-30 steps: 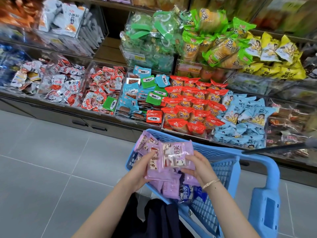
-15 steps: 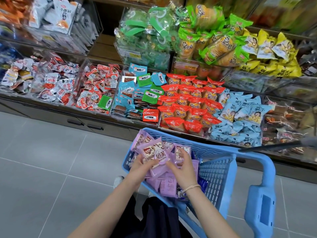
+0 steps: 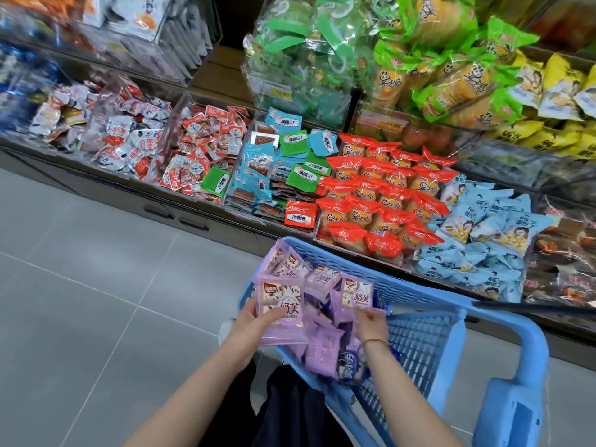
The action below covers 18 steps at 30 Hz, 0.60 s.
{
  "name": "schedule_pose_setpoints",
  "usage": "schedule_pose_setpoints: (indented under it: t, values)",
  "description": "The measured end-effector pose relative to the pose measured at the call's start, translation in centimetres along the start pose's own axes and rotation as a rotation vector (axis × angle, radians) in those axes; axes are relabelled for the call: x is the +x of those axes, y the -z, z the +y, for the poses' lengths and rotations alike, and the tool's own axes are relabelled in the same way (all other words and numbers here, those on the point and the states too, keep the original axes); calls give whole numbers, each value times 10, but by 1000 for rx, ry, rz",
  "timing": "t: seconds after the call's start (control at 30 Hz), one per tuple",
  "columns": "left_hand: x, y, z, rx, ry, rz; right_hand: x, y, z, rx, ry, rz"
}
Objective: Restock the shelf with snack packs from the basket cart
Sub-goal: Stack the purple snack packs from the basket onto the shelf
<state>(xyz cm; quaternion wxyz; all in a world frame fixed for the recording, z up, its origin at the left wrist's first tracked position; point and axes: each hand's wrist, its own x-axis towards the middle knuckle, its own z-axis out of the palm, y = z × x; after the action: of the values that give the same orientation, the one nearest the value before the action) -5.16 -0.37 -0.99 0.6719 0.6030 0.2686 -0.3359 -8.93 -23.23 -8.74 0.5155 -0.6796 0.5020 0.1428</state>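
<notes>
A blue basket cart [image 3: 429, 321] stands before the snack shelf [image 3: 225, 217], holding several purple snack packs [image 3: 322, 346]. My left hand [image 3: 254, 321] grips a stack of purple packs [image 3: 280, 298] over the cart's left rim, thumb on the front pack. My right hand [image 3: 371, 324] pinches the lower edge of one purple pack [image 3: 356, 290] inside the basket. A few more purple packs lean against the cart's far left corner.
The shelf bins hold red-and-white packs [image 3: 129, 143], teal and green sachets [image 3: 274, 169], orange cake packs [image 3: 380, 195] and light blue packs [image 3: 483, 233]. Green and yellow bags [image 3: 451, 75] fill the upper tier. Grey tiled floor [image 3: 80, 285] lies to the left. The cart handle [image 3: 512, 411] is at lower right.
My right hand has moved right off the stack and now pinches a separate purple pack in the basket. My left hand keeps the stack, shifted slightly left.
</notes>
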Motion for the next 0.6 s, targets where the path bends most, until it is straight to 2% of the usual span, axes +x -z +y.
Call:
schedule_pose_setpoints:
  t: [0.07,0.2,0.33,0.47,0.6]
  values:
    - [-3,12,-3,-8,-15,51,30,3,8,-42,-92,82]
    - [-6,39,-3,-36,-20,134,60,-7,12,-192,-214,26]
    - [-11,56,2,-84,-22,192,66,-10,10,-233,-232,29]
    - [-12,61,5,-138,-20,223,49,-5,10,-34,-206,-66]
    - [-8,51,9,-106,-14,247,10,4,2,202,-153,-235]
